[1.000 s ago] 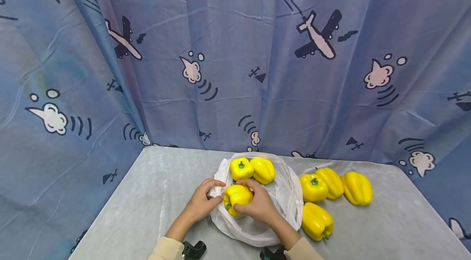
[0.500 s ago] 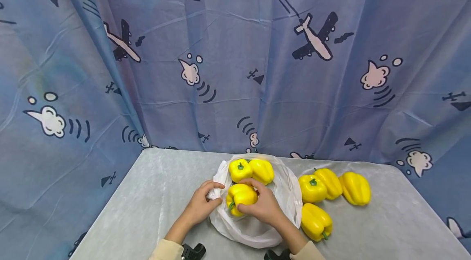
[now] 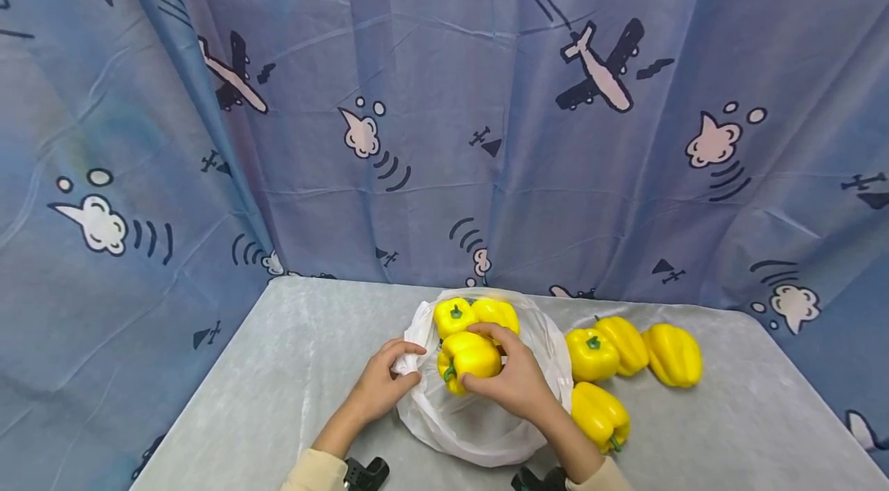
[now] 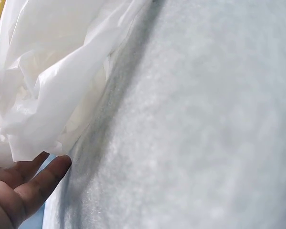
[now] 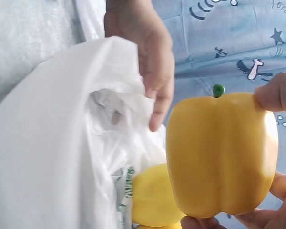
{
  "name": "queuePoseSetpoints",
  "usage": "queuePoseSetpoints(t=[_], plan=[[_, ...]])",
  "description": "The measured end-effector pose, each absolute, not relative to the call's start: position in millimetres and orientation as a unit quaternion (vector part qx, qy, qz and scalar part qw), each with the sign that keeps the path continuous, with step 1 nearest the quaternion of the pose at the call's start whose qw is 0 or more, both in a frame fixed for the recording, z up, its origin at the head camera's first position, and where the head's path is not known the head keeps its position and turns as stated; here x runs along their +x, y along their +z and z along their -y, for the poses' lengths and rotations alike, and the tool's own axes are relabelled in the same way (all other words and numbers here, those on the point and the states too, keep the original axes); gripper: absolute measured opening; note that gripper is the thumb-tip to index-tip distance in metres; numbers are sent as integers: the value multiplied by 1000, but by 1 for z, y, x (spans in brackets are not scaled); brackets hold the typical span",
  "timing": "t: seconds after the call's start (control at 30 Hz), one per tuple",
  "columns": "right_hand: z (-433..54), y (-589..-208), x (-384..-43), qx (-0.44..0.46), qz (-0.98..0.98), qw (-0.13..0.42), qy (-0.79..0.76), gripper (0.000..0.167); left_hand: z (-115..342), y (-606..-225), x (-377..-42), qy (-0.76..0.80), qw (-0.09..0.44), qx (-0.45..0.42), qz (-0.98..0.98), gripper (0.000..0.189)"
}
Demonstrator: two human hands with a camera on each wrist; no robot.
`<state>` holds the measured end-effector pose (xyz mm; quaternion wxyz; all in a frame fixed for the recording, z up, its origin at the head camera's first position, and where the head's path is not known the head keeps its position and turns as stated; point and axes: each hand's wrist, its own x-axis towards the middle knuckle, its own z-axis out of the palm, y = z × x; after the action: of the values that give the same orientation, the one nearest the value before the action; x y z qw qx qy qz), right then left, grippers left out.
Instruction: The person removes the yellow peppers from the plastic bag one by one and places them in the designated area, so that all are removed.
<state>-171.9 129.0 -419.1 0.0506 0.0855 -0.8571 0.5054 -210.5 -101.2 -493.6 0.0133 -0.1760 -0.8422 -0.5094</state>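
A white plastic bag [image 3: 479, 437] lies with its mouth spread wide. My left hand [image 3: 378, 383] pinches the bag's left rim; in the left wrist view its fingers [image 4: 43, 183] show beneath the crumpled plastic. Over the bag's mouth, my right hand [image 3: 521, 383] grips a yellow bell pepper [image 3: 471, 360] with a green stem, thumb and fingers around its right side. That bell pepper [image 5: 221, 157] appears large in the right wrist view, raised clear of the bag. Two more yellow peppers, one stem-up [image 3: 454, 317] and one on its side [image 3: 497, 311], sit at the bag's far side.
Right of the bag, several yellow peppers lie on the grey tabletop [image 3: 750, 406], the nearest pepper [image 3: 599, 418] close against the bag. A blue patterned curtain [image 3: 430, 228] hangs along the back and left.
My right hand has moved right and slightly away from me with the pepper, drawing it off from the left hand. The left hand stays at the bag's rim.
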Motion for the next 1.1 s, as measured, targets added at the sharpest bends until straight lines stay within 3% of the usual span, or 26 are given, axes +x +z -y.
queuePoseSetpoints(t=[1.1], plan=[[-193, -388, -147, 44, 881, 92, 462, 62, 100, -495, -212, -507, 29, -176, 843, 30]])
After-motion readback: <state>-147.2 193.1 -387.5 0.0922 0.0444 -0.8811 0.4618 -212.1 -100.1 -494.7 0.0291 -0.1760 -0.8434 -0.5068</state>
